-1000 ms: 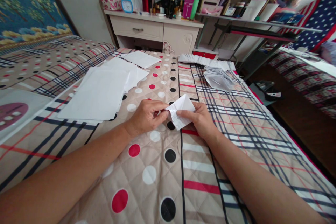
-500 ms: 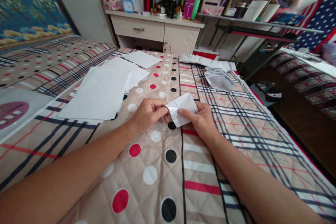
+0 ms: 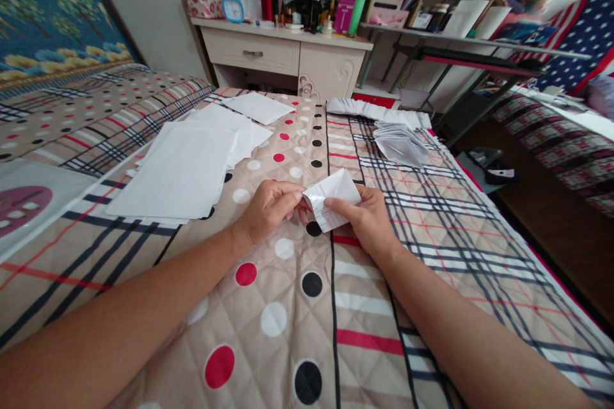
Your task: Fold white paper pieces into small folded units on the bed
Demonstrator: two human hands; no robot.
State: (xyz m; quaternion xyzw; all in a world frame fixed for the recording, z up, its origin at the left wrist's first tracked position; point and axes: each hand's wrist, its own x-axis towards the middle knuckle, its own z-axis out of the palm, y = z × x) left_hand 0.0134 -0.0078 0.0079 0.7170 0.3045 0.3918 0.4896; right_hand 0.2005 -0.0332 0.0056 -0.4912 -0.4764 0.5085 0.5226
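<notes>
A small folded piece of white paper (image 3: 338, 195) with lines of print is held above the bed between both hands. My right hand (image 3: 371, 217) grips its right side, thumb flat on top and the other fingers hidden beneath. At the paper's left corner, my left hand (image 3: 273, 208) pinches the edge between thumb and fingers. To the left lies a spread stack of white paper sheets (image 3: 177, 169). Beyond my right hand sits a pile of small folded papers (image 3: 400, 144), with a long row of folded white papers (image 3: 378, 112) behind it.
Everything lies on a quilted bedspread (image 3: 273, 358) with dots and plaid stripes. Another white sheet (image 3: 261, 107) rests at the back, and a plastic bag (image 3: 38, 198) at the left edge. Behind the bed stand a white dresser (image 3: 268, 54) and a metal-legged desk (image 3: 460, 51).
My left thumb and fingers have shifted slightly at the paper's left corner. My right hand and the folded paper stay almost in place.
</notes>
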